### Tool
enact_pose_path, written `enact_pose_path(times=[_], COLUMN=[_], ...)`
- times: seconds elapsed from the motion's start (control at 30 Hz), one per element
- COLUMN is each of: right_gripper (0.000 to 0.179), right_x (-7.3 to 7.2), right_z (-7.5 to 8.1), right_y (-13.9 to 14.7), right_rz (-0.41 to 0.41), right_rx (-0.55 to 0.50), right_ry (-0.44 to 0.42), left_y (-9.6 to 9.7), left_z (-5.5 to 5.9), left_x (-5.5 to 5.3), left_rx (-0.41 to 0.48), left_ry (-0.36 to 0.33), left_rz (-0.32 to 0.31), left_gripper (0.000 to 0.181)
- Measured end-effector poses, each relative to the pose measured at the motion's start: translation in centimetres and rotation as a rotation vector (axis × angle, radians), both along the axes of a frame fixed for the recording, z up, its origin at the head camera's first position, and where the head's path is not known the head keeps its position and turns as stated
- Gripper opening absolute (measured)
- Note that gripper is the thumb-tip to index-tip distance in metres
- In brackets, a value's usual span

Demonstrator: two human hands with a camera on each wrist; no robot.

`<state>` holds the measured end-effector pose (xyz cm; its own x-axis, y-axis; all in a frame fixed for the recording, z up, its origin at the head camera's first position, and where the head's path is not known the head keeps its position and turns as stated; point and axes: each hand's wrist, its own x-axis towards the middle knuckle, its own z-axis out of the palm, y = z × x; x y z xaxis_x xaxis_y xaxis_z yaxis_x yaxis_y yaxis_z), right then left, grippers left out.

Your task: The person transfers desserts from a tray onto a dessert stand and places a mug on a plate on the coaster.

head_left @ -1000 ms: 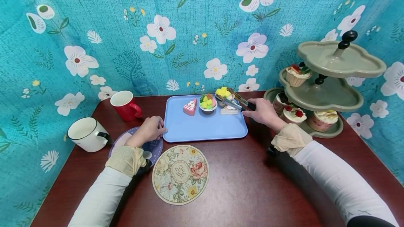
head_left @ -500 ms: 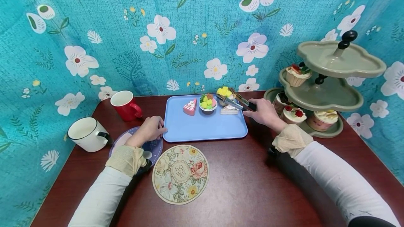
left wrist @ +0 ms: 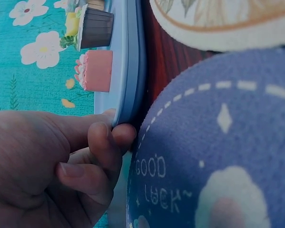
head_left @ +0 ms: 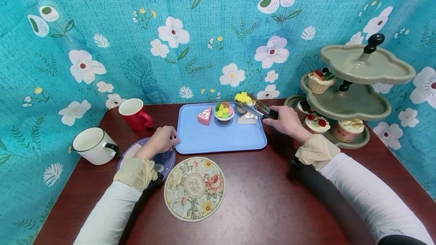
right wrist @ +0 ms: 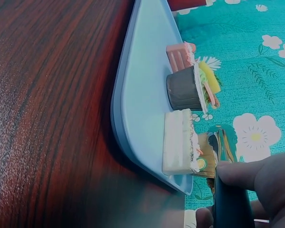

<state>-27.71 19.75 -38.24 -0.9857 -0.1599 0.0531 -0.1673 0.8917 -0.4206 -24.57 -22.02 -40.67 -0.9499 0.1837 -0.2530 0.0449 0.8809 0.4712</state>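
Note:
In the head view my left hand [head_left: 162,139] pinches the left rim of a blue tray [head_left: 218,139], thumb on top and fingers below, as the left wrist view shows. My right hand [head_left: 286,121] grips black-handled metal tongs [head_left: 255,110] over the tray's right end. The tongs' tips reach around a yellow-topped cupcake [head_left: 243,98] at the back right corner; their exact contact is hard to see. Just in front of it lies a cake slice [head_left: 247,118] with white layers. Further left stand a dark-cupped cupcake [head_left: 224,112] with fruit and a pink cake slice [head_left: 204,116].
A three-tiered green stand [head_left: 347,101] with several cupcakes is at the right. On the left are a red mug [head_left: 134,116] and a white mug [head_left: 92,146]. A purple round mat [head_left: 167,162] lies under my left wrist, beside a floral round mat [head_left: 195,189].
The tongs and the yellow-topped cupcake have shifted slightly to the right with my right hand. My left hand stays on the tray's rim.

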Motion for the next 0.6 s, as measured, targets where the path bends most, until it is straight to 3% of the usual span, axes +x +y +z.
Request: enact_pose_path(times=[0.6], right_gripper=[0.05], right_x=[0.21], right_z=[0.96], right_y=[0.59], right_rz=[-0.004], right_rx=[0.018], right_ry=[0.021], left_y=[-0.01], left_z=[-0.01], left_x=[-0.09], left_rx=[-0.003], left_ry=[-0.003], left_rz=[-0.006], left_gripper=[0.016])
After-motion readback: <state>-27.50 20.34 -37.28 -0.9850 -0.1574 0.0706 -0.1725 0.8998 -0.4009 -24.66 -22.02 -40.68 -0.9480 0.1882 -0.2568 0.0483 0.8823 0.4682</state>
